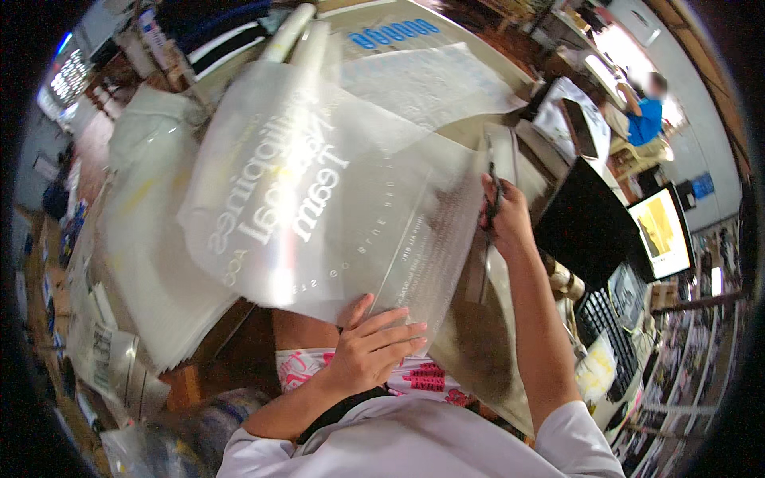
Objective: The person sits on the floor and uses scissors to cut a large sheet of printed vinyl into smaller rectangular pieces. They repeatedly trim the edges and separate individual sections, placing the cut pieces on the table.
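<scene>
A large translucent sheet point(335, 191) with white lettering lies curved across the worktable, its far end rolled. My left hand point(370, 346) rests on its near edge, fingers spread out over the film. My right hand point(506, 215) grips black-handled scissors point(492, 191) at the sheet's right side, the blades pointing away from me. Behind the printed sheet lies another pale sheet point(430, 84), with a row of blue shapes point(398, 33) at the back. At the left, a stack of large sheets point(159, 263) hangs toward the near side.
At the right stand a dark laptop point(582, 227), a lit screen point(661, 231), a keyboard point(606, 338) and a dark oblong object point(580, 127). A person in blue point(644, 119) sits at a desk at the back right. A rack point(685, 374) is at the far right.
</scene>
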A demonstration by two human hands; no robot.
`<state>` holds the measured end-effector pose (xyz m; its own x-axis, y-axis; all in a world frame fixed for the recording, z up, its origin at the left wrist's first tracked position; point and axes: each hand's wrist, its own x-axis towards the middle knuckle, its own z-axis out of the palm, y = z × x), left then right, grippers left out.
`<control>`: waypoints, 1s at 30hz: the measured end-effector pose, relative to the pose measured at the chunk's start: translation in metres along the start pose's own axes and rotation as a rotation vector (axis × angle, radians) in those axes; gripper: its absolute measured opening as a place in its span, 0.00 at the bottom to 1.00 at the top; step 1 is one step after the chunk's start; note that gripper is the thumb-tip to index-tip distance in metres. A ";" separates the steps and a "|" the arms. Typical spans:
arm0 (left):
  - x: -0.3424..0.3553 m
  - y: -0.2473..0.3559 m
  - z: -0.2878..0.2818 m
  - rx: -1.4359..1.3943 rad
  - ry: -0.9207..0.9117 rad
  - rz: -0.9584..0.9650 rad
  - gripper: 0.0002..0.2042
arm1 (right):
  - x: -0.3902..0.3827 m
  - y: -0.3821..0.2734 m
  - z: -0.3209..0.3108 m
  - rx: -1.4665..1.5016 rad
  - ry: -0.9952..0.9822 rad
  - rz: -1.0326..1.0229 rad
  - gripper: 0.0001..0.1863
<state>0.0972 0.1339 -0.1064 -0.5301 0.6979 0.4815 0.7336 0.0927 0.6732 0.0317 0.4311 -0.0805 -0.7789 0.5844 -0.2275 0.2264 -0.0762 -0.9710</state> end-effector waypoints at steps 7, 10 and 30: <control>-0.019 -0.006 -0.030 -0.040 -0.029 -0.009 0.08 | -0.067 -0.021 -0.020 -0.054 -0.137 -0.060 0.16; -0.030 -0.001 -0.050 0.010 -0.046 -0.026 0.08 | -0.103 -0.022 -0.041 -0.029 -0.190 -0.048 0.19; -0.060 0.057 -0.164 0.617 0.527 -0.393 0.15 | -0.187 0.022 -0.091 -0.075 -0.130 -0.039 0.27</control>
<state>0.1009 -0.0194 -0.0049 -0.8053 0.1334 0.5777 0.4760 0.7264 0.4957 0.2355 0.3933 -0.0529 -0.8560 0.4759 -0.2020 0.2337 0.0076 -0.9723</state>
